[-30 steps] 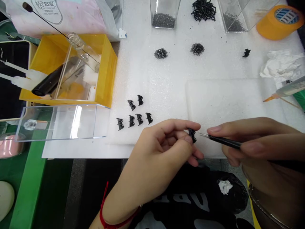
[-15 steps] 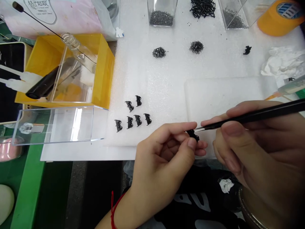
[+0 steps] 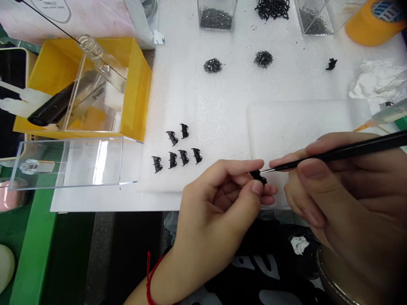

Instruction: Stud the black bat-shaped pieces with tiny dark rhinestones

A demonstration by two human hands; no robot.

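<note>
Between thumb and forefinger, my left hand [image 3: 222, 199] pinches a small black plastic part [image 3: 259, 176] just over the near edge of the white foam sheet. My right hand [image 3: 337, 182] grips black tweezers [image 3: 337, 153] like a pen. Their fine metal tip meets the upper edge of the held part; whether a tiny piece sits in the tip is too small to tell. Left of my hands, several similar black parts [image 3: 172, 160] lie in two short rows on the foam. One more black piece [image 3: 331, 64] rests alone at the far right.
Two piles of tiny dark metal bits [image 3: 212, 65] lie mid-sheet. Behind them stand a clear box [image 3: 216, 19] of such bits and a heap of black parts [image 3: 272, 8]. A yellow bin [image 3: 140, 93] with tools is at left; crumpled tissue [image 3: 375, 82] and a syringe [image 3: 391, 113] are at right.
The whole view has shifted slightly, with the table things a little higher in the picture. Both hands keep their hold, and the tweezer tip stays at the part's upper edge.
</note>
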